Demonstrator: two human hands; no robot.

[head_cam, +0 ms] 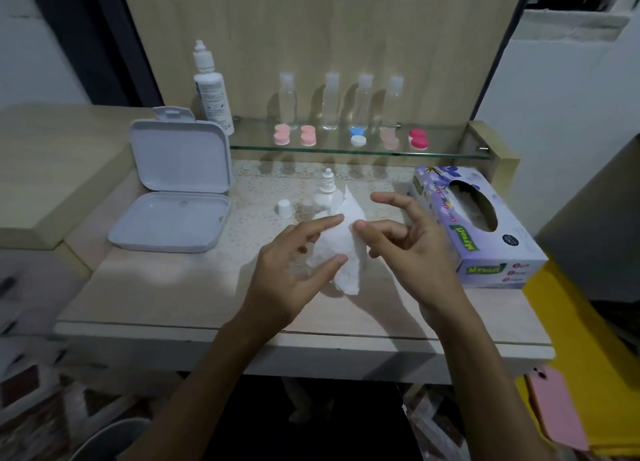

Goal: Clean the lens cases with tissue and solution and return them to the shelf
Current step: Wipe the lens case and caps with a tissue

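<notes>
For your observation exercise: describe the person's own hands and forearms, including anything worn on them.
Both forearms are bare with no sleeves in view. The left hand and right hand wear no gloves, and no rings, watch or bracelets are visible. Fingernails look short and unpainted.

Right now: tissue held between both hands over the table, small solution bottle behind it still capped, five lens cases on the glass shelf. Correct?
One error: the small solution bottle is uncapped. Its bare threaded neck shows in the head view, and a white cap stands on the table to its left. The rest holds: the tissue is between the left hand and right hand, five lens cases on the glass shelf.
</notes>
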